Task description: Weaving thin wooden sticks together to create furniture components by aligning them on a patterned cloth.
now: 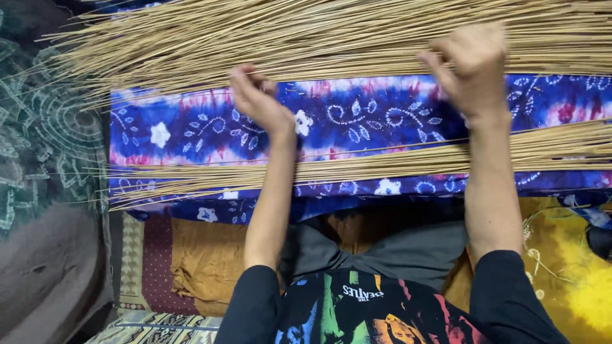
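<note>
We look down on two heaps of thin, straw-coloured plant sticks laid lengthwise across a blue, white and pink floral batik cloth (357,121). The larger far pile of sticks (306,38) runs along the top of the view, fanning out to fine tips at the left; a slimmer near bundle of sticks (382,167) lies closer to our body, crossing under both forearms.

Our left hand (258,99) sits at the lower edge of the far pile, fingers curled in as though pinching a few sticks, though we cannot tell how many it actually holds. Our right hand (472,67) is raised and blurred over the same pile, fingers bent in a loose clench; whether it grips any stick we cannot tell.

We judge the sticks to be very light, dry and springy: stiff along their length yet easily snapped if bent sharply, and apt to slide over one another and scatter. They seem best taken a small pinch at a time near the thicker part, well away from the wispy tips at the left, with both hands spaced apart so the length stays supported.

A dark green patterned mat (44,140) lies to the left, and a yellow cloth (574,280) to the right.
</note>
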